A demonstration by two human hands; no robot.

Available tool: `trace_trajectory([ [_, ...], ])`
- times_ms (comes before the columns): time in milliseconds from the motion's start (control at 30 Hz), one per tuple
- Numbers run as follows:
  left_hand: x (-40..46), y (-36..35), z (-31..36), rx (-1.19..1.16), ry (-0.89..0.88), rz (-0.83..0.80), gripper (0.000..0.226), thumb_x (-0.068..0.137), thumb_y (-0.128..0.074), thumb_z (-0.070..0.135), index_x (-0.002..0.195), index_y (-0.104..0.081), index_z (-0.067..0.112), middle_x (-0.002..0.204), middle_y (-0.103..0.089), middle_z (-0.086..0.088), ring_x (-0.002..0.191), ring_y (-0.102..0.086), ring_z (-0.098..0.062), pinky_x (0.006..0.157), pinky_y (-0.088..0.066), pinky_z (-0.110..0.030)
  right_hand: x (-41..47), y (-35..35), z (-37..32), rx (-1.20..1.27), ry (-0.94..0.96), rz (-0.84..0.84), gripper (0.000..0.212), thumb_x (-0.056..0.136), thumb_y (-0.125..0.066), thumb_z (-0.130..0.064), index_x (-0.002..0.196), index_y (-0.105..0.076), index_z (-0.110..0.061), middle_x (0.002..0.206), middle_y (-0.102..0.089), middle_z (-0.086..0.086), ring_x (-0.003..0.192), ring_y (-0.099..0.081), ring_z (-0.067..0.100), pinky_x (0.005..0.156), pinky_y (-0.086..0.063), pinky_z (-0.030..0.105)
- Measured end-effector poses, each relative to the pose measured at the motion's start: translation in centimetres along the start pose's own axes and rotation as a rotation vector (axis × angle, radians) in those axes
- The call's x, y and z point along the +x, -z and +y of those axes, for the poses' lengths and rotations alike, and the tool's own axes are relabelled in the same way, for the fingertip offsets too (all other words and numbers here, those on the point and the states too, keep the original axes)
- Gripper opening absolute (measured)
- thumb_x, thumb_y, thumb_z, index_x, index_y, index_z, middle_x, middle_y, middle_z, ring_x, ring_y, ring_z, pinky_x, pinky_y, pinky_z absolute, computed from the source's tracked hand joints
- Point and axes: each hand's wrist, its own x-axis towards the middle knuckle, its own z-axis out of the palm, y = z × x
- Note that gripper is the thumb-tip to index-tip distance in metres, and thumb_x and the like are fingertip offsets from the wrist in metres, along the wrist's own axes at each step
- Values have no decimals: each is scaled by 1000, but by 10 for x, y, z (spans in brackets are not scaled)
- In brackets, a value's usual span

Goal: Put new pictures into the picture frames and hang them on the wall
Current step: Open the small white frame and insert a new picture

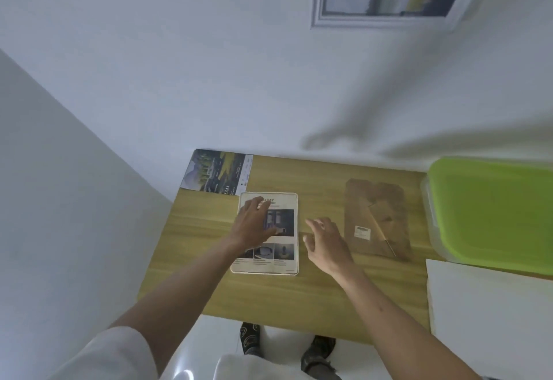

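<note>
Table [191,260]: picture frame [287,270] lengthwise away, seemingly under left hand [254,224].

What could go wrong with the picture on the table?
The left hand rests flat on the picture in its white frame; if it pushes sideways, the picture could end up crooked. The brown backing board lies apart, near the right hand, so the picture is probably loose for now. A second picture sticks out over the table's far corner and might slide off.
</note>
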Motion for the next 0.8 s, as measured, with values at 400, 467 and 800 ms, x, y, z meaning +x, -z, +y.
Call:
trace_trajectory([
  [400,-38,-12,-92,156,-103,-329,136,70,-65,73,149,23,6,155,34,-7,148,21,-23,120,11,-42,-7,-58,-61,-291,-217,-156,69,103,-34,-42,153,-13,-1,157,-18,23,140,-30,36,109,-38,41],
  [467,-40,-13,-92,150,-106,-317,133,71,-64,71,150,21,7,156,33,-6,148,19,-23,119,11,-42,-9,-64,-71,-297,-268,-186,74,102,-32,-45,154,-7,2,160,-8,24,145,-21,38,114,-32,43],
  [800,-43,-14,-99,45,-107,-278,118,74,-68,61,155,6,18,159,24,4,149,15,-24,121,8,-47,-7,-48,-92,144,-438,-189,70,101,-37,-51,155,-26,-8,165,0,17,152,4,33,121,-13,43],
])
